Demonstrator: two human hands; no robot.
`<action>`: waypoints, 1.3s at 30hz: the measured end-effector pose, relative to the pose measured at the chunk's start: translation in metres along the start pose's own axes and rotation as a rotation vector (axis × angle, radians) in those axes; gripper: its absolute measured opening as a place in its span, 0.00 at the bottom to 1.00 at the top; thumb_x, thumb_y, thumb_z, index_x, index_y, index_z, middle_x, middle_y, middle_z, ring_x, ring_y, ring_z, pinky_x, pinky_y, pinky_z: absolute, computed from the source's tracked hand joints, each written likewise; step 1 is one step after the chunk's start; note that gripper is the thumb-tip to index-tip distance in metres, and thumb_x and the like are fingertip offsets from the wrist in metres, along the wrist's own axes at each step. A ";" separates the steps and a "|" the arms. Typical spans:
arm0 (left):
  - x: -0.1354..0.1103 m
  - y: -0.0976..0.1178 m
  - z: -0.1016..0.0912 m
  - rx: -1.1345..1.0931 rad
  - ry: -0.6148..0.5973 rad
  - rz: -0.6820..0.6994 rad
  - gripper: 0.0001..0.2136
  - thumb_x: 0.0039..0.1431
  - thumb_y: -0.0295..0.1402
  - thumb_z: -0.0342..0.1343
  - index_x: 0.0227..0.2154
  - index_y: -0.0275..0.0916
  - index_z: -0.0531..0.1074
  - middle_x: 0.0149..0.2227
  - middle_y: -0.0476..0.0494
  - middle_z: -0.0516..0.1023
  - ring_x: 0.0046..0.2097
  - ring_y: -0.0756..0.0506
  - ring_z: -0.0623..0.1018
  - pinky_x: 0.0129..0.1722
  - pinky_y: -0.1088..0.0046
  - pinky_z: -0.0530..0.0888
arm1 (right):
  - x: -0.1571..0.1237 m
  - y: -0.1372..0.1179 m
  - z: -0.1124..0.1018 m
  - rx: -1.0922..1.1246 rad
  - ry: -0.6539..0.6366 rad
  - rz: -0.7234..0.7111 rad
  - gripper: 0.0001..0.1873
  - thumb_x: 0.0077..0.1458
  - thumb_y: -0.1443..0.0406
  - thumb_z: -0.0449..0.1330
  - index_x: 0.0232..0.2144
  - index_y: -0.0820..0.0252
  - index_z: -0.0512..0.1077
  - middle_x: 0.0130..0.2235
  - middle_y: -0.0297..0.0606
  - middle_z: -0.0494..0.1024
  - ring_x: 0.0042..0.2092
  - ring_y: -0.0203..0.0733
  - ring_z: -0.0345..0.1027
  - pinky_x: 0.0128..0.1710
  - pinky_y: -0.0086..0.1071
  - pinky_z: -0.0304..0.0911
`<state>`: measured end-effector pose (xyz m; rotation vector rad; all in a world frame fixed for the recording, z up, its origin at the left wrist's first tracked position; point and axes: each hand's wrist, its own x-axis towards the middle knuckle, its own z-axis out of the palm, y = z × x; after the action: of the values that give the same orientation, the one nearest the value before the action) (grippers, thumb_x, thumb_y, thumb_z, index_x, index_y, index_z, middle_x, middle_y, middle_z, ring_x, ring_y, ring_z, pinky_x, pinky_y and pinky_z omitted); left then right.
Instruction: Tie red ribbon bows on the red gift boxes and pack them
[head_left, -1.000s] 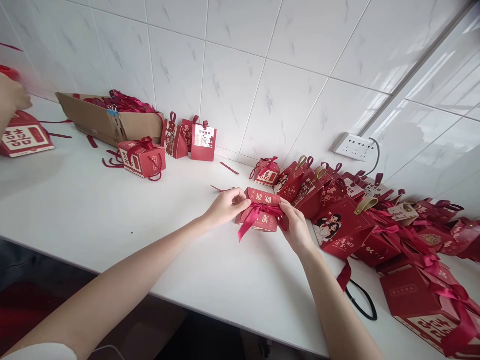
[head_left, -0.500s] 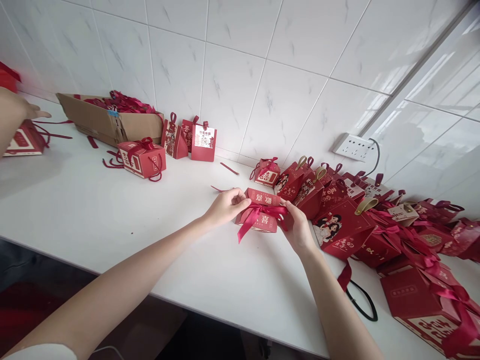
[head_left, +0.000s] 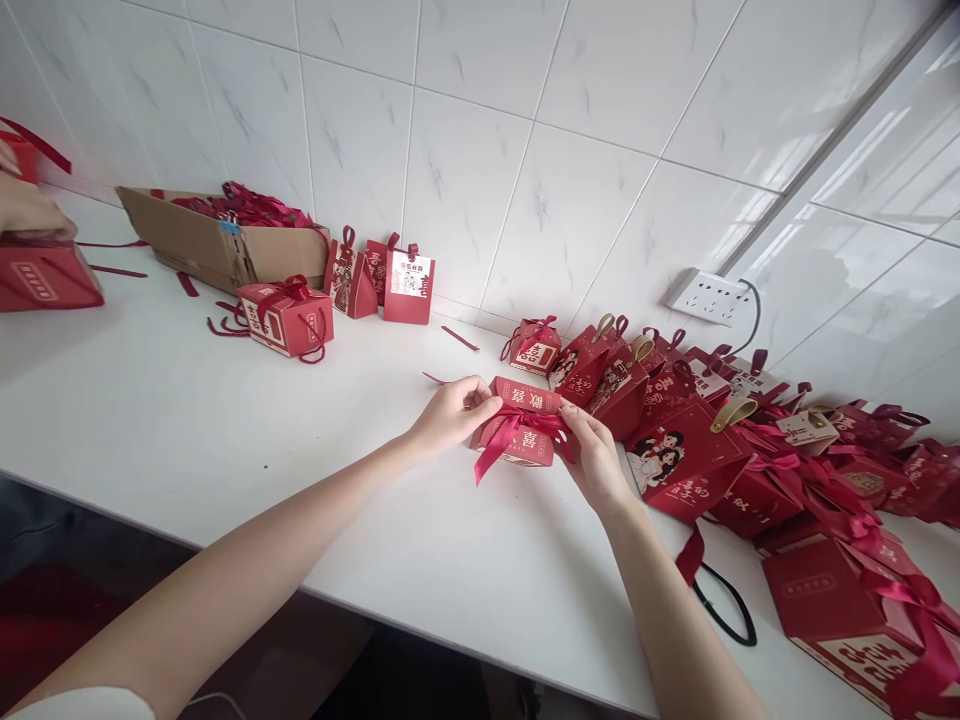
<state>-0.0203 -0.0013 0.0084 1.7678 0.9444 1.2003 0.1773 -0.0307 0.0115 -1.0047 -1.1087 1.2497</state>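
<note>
In front of me on the white table sits a small red gift box (head_left: 517,448) with gold characters and a dark red ribbon (head_left: 495,450) tied in a bow across its top. My left hand (head_left: 459,412) pinches the left loop of the bow between thumb and forefinger. On the other side, my right hand (head_left: 589,445) pinches the ribbon's right loop, its lower fingers partly hidden beside the box. Just behind stands another small red box (head_left: 534,345) with a ribbon.
Many red gift boxes and bags (head_left: 679,450) crowd the right side. A cardboard box (head_left: 262,255) of ribbons stands back left, near a tied red box (head_left: 289,320). Far left, another person's hand (head_left: 34,208) rests on a red box (head_left: 49,278). A power strip (head_left: 703,296) is against the wall.
My right hand has shifted slightly left with the ribbon; my left hand stays put. At far left, the other person's hand and box have turned and moved.
</note>
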 end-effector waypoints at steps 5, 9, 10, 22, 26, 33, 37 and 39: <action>0.000 0.000 0.000 -0.013 0.006 -0.012 0.12 0.53 0.42 0.53 0.24 0.38 0.64 0.27 0.50 0.71 0.30 0.50 0.71 0.31 0.74 0.67 | 0.001 0.001 0.000 0.026 0.091 0.028 0.19 0.45 0.52 0.62 0.36 0.57 0.72 0.39 0.36 0.77 0.42 0.43 0.70 0.34 0.29 0.66; 0.001 0.002 0.000 -0.038 0.046 -0.046 0.13 0.52 0.42 0.55 0.23 0.38 0.64 0.25 0.51 0.70 0.28 0.50 0.70 0.30 0.74 0.66 | 0.000 0.003 -0.004 0.004 -0.016 -0.062 0.24 0.45 0.45 0.60 0.40 0.51 0.66 0.51 0.37 0.70 0.52 0.45 0.65 0.43 0.36 0.67; 0.001 0.002 0.000 -0.050 0.062 -0.058 0.13 0.52 0.41 0.55 0.22 0.38 0.64 0.24 0.51 0.70 0.27 0.51 0.69 0.29 0.75 0.65 | -0.001 0.004 -0.005 -0.028 -0.064 -0.093 0.29 0.43 0.45 0.62 0.44 0.49 0.63 0.55 0.38 0.66 0.55 0.47 0.62 0.46 0.38 0.66; 0.011 -0.009 -0.003 -0.272 0.271 -0.231 0.05 0.48 0.31 0.54 0.29 0.38 0.65 0.26 0.52 0.69 0.26 0.52 0.71 0.28 0.75 0.70 | -0.002 0.011 0.002 -0.365 -0.189 -0.086 0.48 0.41 0.56 0.68 0.59 0.47 0.47 0.60 0.43 0.59 0.61 0.49 0.54 0.59 0.47 0.55; 0.013 -0.007 -0.005 -0.339 0.294 -0.275 0.04 0.48 0.31 0.53 0.28 0.38 0.65 0.28 0.51 0.69 0.29 0.51 0.74 0.31 0.73 0.73 | -0.001 0.014 0.002 -0.382 -0.170 -0.109 0.46 0.41 0.56 0.68 0.58 0.47 0.50 0.58 0.43 0.61 0.61 0.50 0.56 0.58 0.49 0.57; 0.013 -0.005 -0.003 -0.354 0.294 -0.276 0.11 0.53 0.37 0.51 0.38 0.39 0.64 0.41 0.44 0.72 0.44 0.45 0.75 0.42 0.65 0.73 | -0.001 0.018 0.007 -0.329 0.027 -0.351 0.46 0.42 0.56 0.67 0.57 0.46 0.46 0.63 0.44 0.52 0.63 0.50 0.50 0.54 0.48 0.62; 0.015 -0.013 -0.002 -0.147 0.273 -0.276 0.11 0.53 0.34 0.49 0.39 0.39 0.63 0.44 0.41 0.72 0.48 0.44 0.74 0.46 0.65 0.71 | 0.003 0.023 0.002 -0.529 0.055 -0.271 0.49 0.42 0.52 0.66 0.59 0.52 0.43 0.61 0.50 0.53 0.59 0.55 0.55 0.50 0.52 0.64; 0.015 -0.017 0.000 -0.063 0.243 -0.274 0.10 0.52 0.31 0.49 0.38 0.39 0.64 0.46 0.41 0.72 0.49 0.44 0.73 0.48 0.65 0.70 | 0.004 0.025 -0.001 -0.658 0.066 -0.249 0.51 0.40 0.50 0.66 0.59 0.56 0.43 0.59 0.53 0.57 0.57 0.56 0.59 0.48 0.52 0.65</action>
<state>-0.0191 0.0192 -0.0016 1.4100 1.2314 1.2666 0.1732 -0.0246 -0.0125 -1.3257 -1.5848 0.6466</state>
